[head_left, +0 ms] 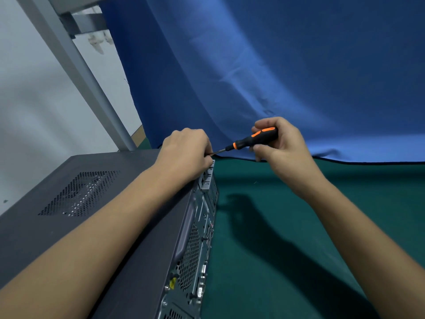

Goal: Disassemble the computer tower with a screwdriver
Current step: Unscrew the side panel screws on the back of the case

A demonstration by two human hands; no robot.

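Grey computer tower (115, 203), green mat (379, 192) | right hand (282, 143) grip clasps screwdriver (255, 137) | left hand (186, 153) pinches its tip

This is a makeshift repair bench in a workshop or test room, not a home. A blue cloth backdrop (276, 65) hangs behind the surface (345, 192), which is covered in dark green cloth. At the left, a grey metal frame post (76, 72) slants up in front of a plain pale wall (27, 111). A dark computer tower (80, 194) lies on its side, rear ports showing, with an orange-and-black screwdriver (255, 138) at its corner.
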